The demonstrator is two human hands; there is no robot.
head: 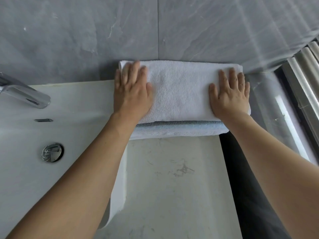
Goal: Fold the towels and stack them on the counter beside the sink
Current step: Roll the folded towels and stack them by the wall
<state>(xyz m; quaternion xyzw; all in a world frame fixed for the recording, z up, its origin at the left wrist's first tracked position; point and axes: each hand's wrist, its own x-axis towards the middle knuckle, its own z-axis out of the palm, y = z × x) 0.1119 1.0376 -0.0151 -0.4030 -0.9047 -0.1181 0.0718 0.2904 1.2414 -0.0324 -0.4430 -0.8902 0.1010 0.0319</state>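
head view: a folded white towel (181,90) lies on top of a pale blue towel (179,131), the stack sitting on the counter (172,178) just right of the sink (51,135), its far edge against the grey wall (155,31). the left hand (133,94) and right hand (229,95) press flat on the white towel, fingers straight, gripping nothing — likely smoothing. the stacking looks close to done; no unfolded towel shows. right of the sink the counter ends just past the stack — open room lies nearer the person.
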